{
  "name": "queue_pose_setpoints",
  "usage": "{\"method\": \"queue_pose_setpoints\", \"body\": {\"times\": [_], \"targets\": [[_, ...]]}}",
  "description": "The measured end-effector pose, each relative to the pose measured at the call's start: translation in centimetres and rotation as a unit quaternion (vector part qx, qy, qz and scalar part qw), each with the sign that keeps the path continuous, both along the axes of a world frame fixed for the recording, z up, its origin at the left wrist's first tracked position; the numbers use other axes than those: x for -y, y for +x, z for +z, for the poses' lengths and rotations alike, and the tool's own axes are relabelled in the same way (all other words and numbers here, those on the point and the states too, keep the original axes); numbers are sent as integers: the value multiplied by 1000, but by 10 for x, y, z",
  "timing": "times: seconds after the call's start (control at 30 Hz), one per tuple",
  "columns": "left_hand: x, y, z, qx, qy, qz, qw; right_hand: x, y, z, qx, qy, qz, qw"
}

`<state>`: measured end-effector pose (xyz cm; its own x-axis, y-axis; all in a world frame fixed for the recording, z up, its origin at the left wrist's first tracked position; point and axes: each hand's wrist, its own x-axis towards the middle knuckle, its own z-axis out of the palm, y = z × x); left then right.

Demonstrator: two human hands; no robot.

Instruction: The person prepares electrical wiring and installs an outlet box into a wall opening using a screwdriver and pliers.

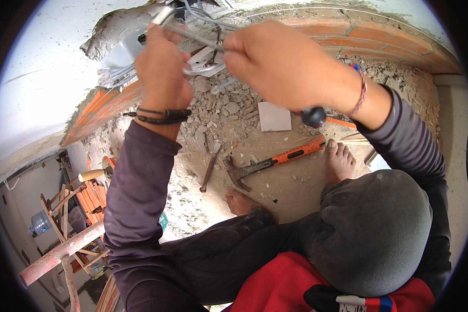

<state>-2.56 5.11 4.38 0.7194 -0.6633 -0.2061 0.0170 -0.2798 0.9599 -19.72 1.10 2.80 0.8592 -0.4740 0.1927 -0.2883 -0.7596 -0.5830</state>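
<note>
My left hand [161, 67] is raised to a broken opening in the wall, closed around a bundle of grey and white wires [208, 65] that come out of a grey junction box [122, 52]. My right hand [281, 62] grips a screwdriver. Its metal shaft [197, 39] points up-left toward my left hand. Its black handle end [313, 116] sticks out below my wrist. The two hands are close together, and the shaft tip is hidden behind my left fingers.
Rubble covers the dusty ledge below the orange brick wall [374, 36]. On it lie an orange-handled claw hammer [275, 161], a chisel [210, 166] and a white tile piece [274, 116], beside my bare feet [340, 158]. Far below at left are wooden scaffolding [62, 249] and a water bottle [39, 223].
</note>
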Motion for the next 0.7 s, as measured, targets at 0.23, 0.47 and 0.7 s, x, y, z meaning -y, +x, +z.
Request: {"method": "queue_pose_setpoints", "body": {"times": [0.23,0.47,0.7], "targets": [[-10,30,3,2,0,-18,1000,-5,-57,-7,27,238,60,969],[-5,23,6,-5,-2,-31,1000,-38,-117,-149,-205,41,27,977],[-4,14,10,8,-6,-39,999,-23,-84,-88,-184,24,-19,982]]}}
